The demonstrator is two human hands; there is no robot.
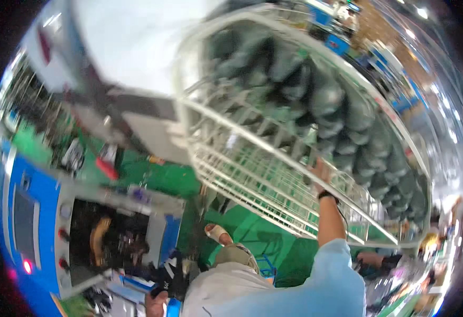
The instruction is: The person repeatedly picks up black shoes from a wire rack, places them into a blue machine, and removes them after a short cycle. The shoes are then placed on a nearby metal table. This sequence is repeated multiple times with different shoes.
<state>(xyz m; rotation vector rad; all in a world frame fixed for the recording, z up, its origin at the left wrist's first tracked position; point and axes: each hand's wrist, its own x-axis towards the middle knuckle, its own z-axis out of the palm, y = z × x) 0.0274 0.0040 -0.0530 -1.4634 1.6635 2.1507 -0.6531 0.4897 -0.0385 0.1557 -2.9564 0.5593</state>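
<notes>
My right arm reaches out to a white metal rack (pixel 289 161). Beyond the wristband, my right hand (pixel 321 170) appears curled round one of its bars, though blur softens the fingers. Dark grey-green, rounded, shoe-like pieces (pixel 326 98) fill the rack's upper side in rows; their exact kind is unclear. At the lower edge, my left hand (pixel 156 305) is partly cut off beside a black item with white marks (pixel 174 276). Whether it grips that item cannot be made out.
A blue machine (pixel 44 222) with a screen, knobs and a dark open bay stands at left. A large pale, blurred body (pixel 131 42) rises beyond it. Green floor (pixel 173 182) runs under the rack. Blue workstations (pixel 395 74) are at the far right.
</notes>
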